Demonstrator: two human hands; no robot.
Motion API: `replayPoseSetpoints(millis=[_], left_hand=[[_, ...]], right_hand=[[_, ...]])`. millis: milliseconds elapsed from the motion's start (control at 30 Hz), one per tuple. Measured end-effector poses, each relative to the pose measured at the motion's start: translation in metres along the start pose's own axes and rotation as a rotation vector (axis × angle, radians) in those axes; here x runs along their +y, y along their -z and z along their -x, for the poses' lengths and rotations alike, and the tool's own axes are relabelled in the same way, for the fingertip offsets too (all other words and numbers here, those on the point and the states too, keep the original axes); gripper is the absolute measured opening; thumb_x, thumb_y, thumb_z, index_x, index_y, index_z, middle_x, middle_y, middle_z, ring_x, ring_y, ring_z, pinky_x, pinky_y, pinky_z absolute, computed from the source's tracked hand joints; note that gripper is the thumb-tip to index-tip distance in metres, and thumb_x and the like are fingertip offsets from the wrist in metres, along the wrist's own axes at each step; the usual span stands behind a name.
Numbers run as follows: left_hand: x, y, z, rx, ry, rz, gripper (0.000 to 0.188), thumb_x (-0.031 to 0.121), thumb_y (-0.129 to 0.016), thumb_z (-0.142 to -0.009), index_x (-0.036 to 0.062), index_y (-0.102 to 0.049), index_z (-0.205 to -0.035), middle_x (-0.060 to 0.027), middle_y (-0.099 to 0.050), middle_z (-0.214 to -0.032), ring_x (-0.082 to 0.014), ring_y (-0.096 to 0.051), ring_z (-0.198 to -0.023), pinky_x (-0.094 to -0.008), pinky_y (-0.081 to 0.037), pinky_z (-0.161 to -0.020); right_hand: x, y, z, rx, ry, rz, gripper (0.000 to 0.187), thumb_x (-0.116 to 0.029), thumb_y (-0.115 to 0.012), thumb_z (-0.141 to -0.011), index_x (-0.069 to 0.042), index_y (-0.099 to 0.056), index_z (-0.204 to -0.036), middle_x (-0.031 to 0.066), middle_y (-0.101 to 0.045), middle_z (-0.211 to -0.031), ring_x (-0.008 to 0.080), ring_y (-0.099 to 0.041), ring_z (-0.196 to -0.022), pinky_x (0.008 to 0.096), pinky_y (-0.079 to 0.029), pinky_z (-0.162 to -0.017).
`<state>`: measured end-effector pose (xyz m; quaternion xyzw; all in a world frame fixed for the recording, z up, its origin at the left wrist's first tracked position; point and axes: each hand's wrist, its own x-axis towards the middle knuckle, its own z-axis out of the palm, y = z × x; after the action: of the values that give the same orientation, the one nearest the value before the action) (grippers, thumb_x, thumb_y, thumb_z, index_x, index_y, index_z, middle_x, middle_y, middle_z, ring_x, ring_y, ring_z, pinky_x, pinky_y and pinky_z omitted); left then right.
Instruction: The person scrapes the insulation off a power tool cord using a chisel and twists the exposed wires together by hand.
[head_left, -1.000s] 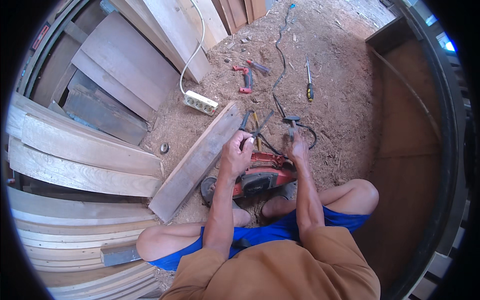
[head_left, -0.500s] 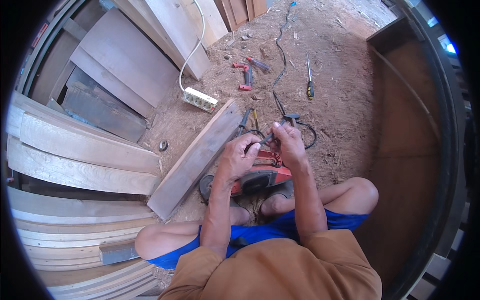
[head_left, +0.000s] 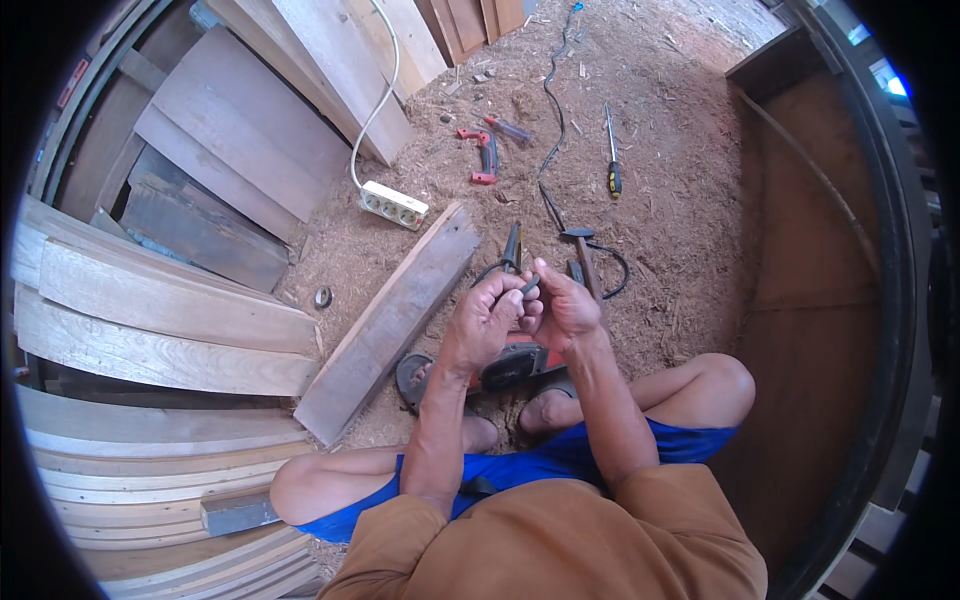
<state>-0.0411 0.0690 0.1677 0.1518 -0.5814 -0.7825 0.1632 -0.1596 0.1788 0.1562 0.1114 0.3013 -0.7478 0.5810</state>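
My left hand (head_left: 484, 318) is closed, with a dark cable (head_left: 530, 285) pinched between thumb and fingers. Beside it, my right hand (head_left: 566, 312) curls its fingers round the same spot, its thumb raised. The hands meet, so most of the cable is hidden. Directly below them, between my feet, lies a red and black power tool (head_left: 510, 368), partly covered by my hands. Just beyond my hands are a black cord sleeve (head_left: 513, 246) and a hammer (head_left: 588, 262) with a wooden handle.
A thick wooden plank (head_left: 390, 325) lies to the left, near a white power strip (head_left: 394, 205). Farther off are a red and black handle part (head_left: 484, 158), a clear-handled screwdriver (head_left: 510, 130) and a yellow-black screwdriver (head_left: 614, 178). Stacked boards (head_left: 160, 330) line the left; a brown panel (head_left: 815, 380) stands right.
My hands have come together and turned, so less cable shows between them. My right thumb has lifted. More of the hammer's handle has come into sight, and the view has shifted slightly.
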Motion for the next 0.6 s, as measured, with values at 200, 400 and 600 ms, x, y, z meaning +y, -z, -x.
replayPoseSetpoints(millis=[200, 400, 600], left_hand=[[0.001, 0.013, -0.008, 0.060, 0.045, -0.341, 0.020, 0.017, -0.055, -0.105, -0.0001, -0.064, -0.109, -0.0010, -0.067, -0.086, -0.0070, -0.057, -0.074, -0.0269, -0.050, -0.067], [0.008, 0.019, -0.002, -0.013, 0.144, -0.145, 0.021, 0.019, -0.054, -0.105, 0.0007, -0.064, -0.103, -0.0008, -0.062, -0.078, -0.0072, -0.055, -0.071, -0.0270, -0.047, -0.064], [0.012, 0.020, -0.002, 0.031, -0.002, -0.386, 0.020, 0.021, -0.058, -0.104, 0.0020, -0.063, -0.100, -0.0053, -0.060, -0.072, -0.0123, -0.056, -0.068, -0.0339, -0.047, -0.063]], right_hand=[[-0.023, -0.025, 0.034, 0.628, 1.383, 1.625, 0.035, -0.015, -0.072, -0.090, -0.006, -0.064, -0.122, 0.0107, -0.066, -0.102, 0.0265, -0.063, -0.100, 0.0388, -0.049, -0.087], [-0.033, -0.039, 0.048, 0.036, 1.131, 1.979, 0.037, -0.007, -0.074, -0.081, -0.011, -0.071, -0.119, 0.0093, -0.066, -0.102, 0.0314, -0.060, -0.102, 0.0431, -0.045, -0.091], [-0.026, -0.047, 0.056, 0.018, 1.047, 1.932, 0.024, -0.003, -0.071, -0.081, -0.009, -0.071, -0.105, 0.0097, -0.062, -0.088, 0.0315, -0.061, -0.085, 0.0436, -0.045, -0.078]])
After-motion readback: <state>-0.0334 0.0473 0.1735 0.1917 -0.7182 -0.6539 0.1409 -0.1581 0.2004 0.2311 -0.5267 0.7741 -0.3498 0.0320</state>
